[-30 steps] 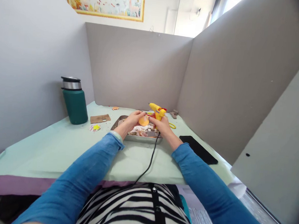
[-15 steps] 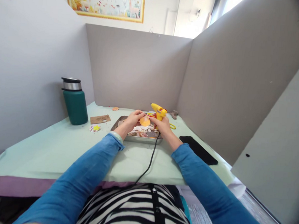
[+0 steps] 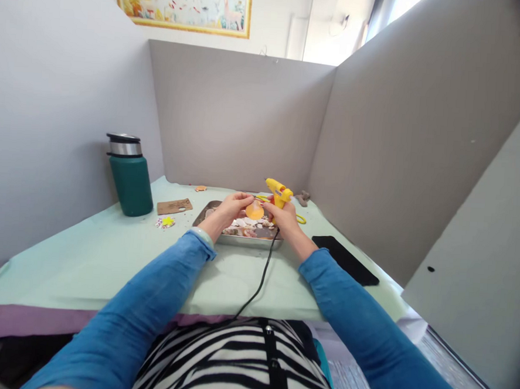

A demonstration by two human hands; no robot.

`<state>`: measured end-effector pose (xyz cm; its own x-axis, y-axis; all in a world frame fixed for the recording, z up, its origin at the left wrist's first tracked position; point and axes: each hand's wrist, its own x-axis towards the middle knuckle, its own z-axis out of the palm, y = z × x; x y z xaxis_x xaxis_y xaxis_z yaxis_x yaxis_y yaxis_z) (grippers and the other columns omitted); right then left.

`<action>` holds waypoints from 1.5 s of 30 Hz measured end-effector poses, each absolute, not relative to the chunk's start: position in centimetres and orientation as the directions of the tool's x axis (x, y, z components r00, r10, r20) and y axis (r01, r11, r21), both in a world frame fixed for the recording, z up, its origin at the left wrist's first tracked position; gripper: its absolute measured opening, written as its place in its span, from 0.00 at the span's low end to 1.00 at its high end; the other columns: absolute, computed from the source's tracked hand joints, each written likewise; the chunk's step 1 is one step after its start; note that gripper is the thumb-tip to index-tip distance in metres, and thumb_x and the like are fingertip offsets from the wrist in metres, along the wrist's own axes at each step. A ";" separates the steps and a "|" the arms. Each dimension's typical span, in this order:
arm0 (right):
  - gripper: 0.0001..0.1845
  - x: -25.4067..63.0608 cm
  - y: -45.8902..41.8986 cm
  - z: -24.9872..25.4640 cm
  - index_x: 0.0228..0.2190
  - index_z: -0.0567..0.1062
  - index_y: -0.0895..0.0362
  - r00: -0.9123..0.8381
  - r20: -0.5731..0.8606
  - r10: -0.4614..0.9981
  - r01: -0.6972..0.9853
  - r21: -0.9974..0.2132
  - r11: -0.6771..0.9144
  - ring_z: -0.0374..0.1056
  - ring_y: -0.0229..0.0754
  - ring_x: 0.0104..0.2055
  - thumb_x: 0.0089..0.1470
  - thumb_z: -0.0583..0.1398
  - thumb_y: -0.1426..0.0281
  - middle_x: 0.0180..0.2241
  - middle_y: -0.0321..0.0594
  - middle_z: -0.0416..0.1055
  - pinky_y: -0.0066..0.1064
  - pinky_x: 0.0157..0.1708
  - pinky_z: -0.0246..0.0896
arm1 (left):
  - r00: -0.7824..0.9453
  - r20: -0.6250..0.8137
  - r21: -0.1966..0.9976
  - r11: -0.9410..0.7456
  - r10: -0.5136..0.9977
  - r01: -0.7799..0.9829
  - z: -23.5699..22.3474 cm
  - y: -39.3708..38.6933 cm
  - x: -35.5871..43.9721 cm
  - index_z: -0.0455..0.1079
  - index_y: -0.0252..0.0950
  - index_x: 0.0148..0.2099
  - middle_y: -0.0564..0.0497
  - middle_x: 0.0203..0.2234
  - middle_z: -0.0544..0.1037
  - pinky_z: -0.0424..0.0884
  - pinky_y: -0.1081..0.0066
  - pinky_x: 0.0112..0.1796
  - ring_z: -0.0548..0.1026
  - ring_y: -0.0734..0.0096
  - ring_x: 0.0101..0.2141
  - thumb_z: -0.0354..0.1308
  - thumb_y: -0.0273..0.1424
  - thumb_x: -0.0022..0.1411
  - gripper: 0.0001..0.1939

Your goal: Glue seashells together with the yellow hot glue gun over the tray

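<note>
My right hand (image 3: 285, 217) is wrapped round the handle of a yellow hot glue gun (image 3: 278, 190), whose nozzle points up and to the left. A black cord (image 3: 264, 276) runs down from it toward my lap. My left hand (image 3: 234, 208) pinches a rounded orange piece that looks like a shell (image 3: 255, 210). The right hand's fingertips are close to the shell's right edge; whether they touch it I cannot tell. Both hands are over a metal tray (image 3: 250, 241) of white and brownish shell pieces.
A green bottle (image 3: 131, 183) stands at the left, near a brown board (image 3: 174, 206) and a yellow star piece (image 3: 166, 221). Yellow-handled scissors (image 3: 301, 219) lie partly hidden behind the right hand. A black flat slab (image 3: 344, 260) is at the right. Grey partitions (image 3: 238, 117) enclose the table.
The glue gun has shifted slightly to the right. The orange shell and left fingers have moved a little to the right too. Both holds stay the same.
</note>
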<state>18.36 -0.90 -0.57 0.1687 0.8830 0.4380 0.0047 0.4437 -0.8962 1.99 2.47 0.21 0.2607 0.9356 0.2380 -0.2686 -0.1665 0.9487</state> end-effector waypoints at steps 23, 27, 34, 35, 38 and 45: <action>0.15 18.5 -1.0 -0.5 0.33 0.71 0.55 0.097 0.433 0.896 0.004 -0.901 0.435 0.58 0.35 0.19 0.42 0.67 0.63 0.20 0.31 0.65 0.29 0.19 0.57 | 0.269 0.198 0.953 -0.121 0.943 -0.278 0.8 2.0 1.9 0.72 0.28 0.31 0.48 0.22 0.77 0.71 0.72 0.31 0.75 0.73 0.23 0.72 0.30 0.50 0.13; 0.15 18.5 -0.9 -0.6 0.33 0.71 0.54 0.072 0.431 0.900 -0.023 -0.901 0.433 0.58 0.36 0.19 0.43 0.67 0.62 0.18 0.31 0.63 0.29 0.19 0.55 | 0.276 0.225 0.945 -0.140 0.934 -0.296 1.0 1.6 1.8 0.71 0.29 0.29 0.49 0.22 0.77 0.71 0.73 0.31 0.75 0.74 0.23 0.72 0.30 0.50 0.13; 0.16 18.5 -0.7 -0.7 0.33 0.71 0.54 0.058 0.428 0.902 -0.117 -0.894 0.432 0.57 0.34 0.19 0.42 0.67 0.63 0.20 0.31 0.64 0.29 0.19 0.54 | 0.289 0.260 0.936 -0.168 0.921 -0.309 0.9 1.7 1.7 0.72 0.28 0.30 0.48 0.24 0.77 0.72 0.71 0.32 0.76 0.73 0.25 0.73 0.32 0.47 0.15; 0.16 18.5 -0.7 -0.7 0.33 0.71 0.54 0.063 0.428 0.902 -0.115 -0.894 0.433 0.57 0.34 0.19 0.42 0.67 0.63 0.20 0.30 0.63 0.29 0.20 0.54 | 0.291 0.257 0.937 -0.164 0.921 -0.308 0.9 1.7 1.7 0.73 0.28 0.31 0.48 0.24 0.78 0.72 0.71 0.32 0.76 0.73 0.25 0.74 0.33 0.47 0.15; 0.16 18.5 -0.8 -0.7 0.34 0.70 0.53 0.076 0.430 0.899 -0.114 -0.892 0.437 0.57 0.35 0.20 0.42 0.67 0.64 0.19 0.29 0.62 0.29 0.21 0.55 | 0.314 0.245 0.943 -0.150 0.917 -0.298 0.8 1.8 1.9 0.75 0.28 0.34 0.46 0.26 0.79 0.73 0.71 0.33 0.77 0.72 0.27 0.74 0.34 0.48 0.16; 0.15 18.4 -0.9 -0.7 0.35 0.69 0.53 0.143 0.416 0.898 -0.144 -0.889 0.435 0.58 0.36 0.20 0.43 0.65 0.66 0.18 0.29 0.61 0.30 0.21 0.57 | 0.463 0.220 0.957 -0.099 0.858 -0.272 0.7 1.6 1.9 0.77 0.30 0.40 0.43 0.34 0.80 0.74 0.70 0.34 0.78 0.70 0.31 0.72 0.37 0.50 0.19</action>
